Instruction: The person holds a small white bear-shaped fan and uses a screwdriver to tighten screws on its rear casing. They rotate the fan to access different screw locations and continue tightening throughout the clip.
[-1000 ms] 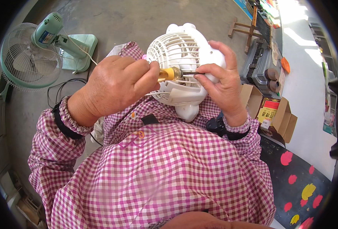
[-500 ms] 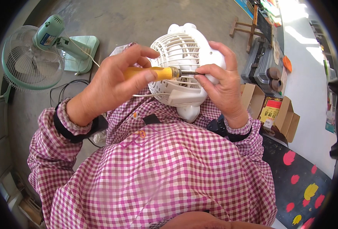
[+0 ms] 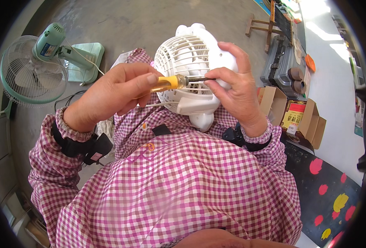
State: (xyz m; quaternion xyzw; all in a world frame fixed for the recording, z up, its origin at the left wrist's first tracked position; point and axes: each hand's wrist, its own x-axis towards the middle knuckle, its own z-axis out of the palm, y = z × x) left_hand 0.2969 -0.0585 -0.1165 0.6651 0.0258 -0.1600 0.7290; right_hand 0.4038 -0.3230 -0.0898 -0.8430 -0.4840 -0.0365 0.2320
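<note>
A small white fan with a barred grille rests on my lap, its solid white back turned to the right. My left hand is closed around the yellow handle of a screwdriver. The screwdriver lies level across the grille, its dark shaft pointing right. At the shaft's tip, my right hand pinches with thumb and a finger, while another finger lies over the fan's back edge. Whether a screw sits at the tip is hidden by the fingers. A white cord runs from the fan toward my left hand.
A green standing fan is on the floor at left. To the right are a grey tool case, an opened cardboard box, a wooden easel stand and a dark board with painted spots.
My left hand has turned and its fingers have closed more around the screwdriver handle. The white fan and both hands sit slightly farther left in view.
</note>
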